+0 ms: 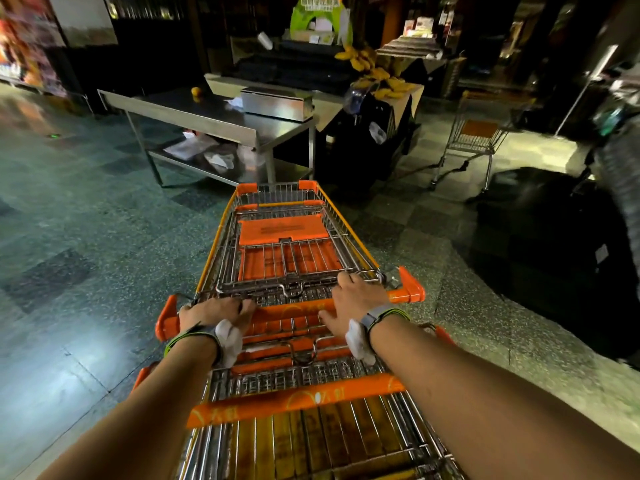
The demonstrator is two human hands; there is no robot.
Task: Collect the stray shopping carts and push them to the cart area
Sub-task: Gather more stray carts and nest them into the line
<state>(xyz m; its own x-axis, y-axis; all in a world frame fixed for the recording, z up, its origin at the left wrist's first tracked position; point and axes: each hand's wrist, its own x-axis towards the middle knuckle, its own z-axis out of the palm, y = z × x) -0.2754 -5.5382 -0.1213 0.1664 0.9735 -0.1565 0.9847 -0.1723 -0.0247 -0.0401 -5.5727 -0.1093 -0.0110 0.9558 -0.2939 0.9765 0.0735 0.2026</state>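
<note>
step: I'm pushing nested orange-and-chrome wire shopping carts | grip: left hand, right hand clasp orange handle bar | next: I'd steer right to stray wire cart, near steel worktop

— Where are the arms?

— Both bare forearms reach forward from the bottom corners and converge toward the middle, nearly straight.

— And the left hand?

— Palm down, knuckles up, fingers curled over the handle it grips, thumb side toward the middle.

— The right hand?

— Also palm down, a little farther forward than the left. Its fingers hook over the bar; the thumb stretches back toward the left.

— Anything on the wrists?

— Each wears a dark band with a green edge, and something white sits at the inner side of each.
</note>
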